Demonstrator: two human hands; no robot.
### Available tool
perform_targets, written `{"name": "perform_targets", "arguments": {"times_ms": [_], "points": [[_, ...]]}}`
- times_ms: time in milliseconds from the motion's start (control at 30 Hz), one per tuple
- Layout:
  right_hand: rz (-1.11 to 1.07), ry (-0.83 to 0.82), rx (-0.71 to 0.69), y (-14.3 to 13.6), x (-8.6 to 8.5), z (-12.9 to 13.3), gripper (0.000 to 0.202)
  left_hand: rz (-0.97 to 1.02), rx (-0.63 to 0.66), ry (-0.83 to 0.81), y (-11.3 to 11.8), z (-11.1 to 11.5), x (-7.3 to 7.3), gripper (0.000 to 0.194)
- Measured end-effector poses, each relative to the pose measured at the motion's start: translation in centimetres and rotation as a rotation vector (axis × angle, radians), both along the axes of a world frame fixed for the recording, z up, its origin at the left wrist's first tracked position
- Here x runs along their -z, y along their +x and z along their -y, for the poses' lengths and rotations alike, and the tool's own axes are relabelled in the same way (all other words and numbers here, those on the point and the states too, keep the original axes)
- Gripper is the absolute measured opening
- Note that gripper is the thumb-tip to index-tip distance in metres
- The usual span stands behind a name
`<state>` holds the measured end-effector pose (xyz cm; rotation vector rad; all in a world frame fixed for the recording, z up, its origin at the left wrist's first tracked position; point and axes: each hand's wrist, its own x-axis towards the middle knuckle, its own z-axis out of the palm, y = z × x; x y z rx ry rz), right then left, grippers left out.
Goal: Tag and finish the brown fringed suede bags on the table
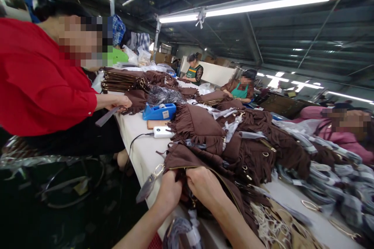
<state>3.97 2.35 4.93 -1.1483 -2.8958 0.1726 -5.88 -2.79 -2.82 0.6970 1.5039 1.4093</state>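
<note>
A brown fringed handbag (183, 156) lies tilted at the table's near edge, its long zipper opening (226, 183) facing me. My left hand (171, 188) is closed at the left end of the opening, its fingertips hidden in the bag. Close beside it, my right hand (204, 184) is curled over the zipper edge, knuckles up, its fingers also hidden inside. A gold clasp with a plastic-wrapped end (150, 183) hangs at the bag's left corner. Below my hands sits a plastic-wrapped coiled strap (182, 233).
More brown fringed bags (201, 124) are heaped beyond. A blue tape dispenser (159, 111) and a white corded device (163, 132) stand on the white table (136, 146). Wrapped straps (330, 179) lie right. A red-sleeved co-worker (43, 81) works at left; others sit farther off.
</note>
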Motion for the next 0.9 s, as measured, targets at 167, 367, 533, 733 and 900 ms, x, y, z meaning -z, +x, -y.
{"name": "perform_targets", "arguments": {"times_ms": [167,367,533,733,900], "points": [[0.007,0.001,0.036,-0.6,-0.1,0.3,0.029,-0.031,-0.051,0.066,0.1,0.3,0.3,0.031],[-0.105,-0.03,0.036,0.0,1.0,0.0,0.029,-0.129,-0.042,0.09,-0.2,0.1,0.1,0.023],[-0.297,-0.091,0.003,1.3,1.6,-0.4,0.024,-0.203,0.087,0.045,-0.8,1.0,-1.1,0.02],[-0.918,-0.99,0.217,3.1,0.0,-0.1,0.018,-0.407,0.224,0.116,-2.6,2.6,-4.8,0.021],[-1.365,-1.55,0.28,3.7,-0.2,-0.4,0.033,-0.722,0.121,0.321,-2.5,3.1,-6.8,0.02]]}}
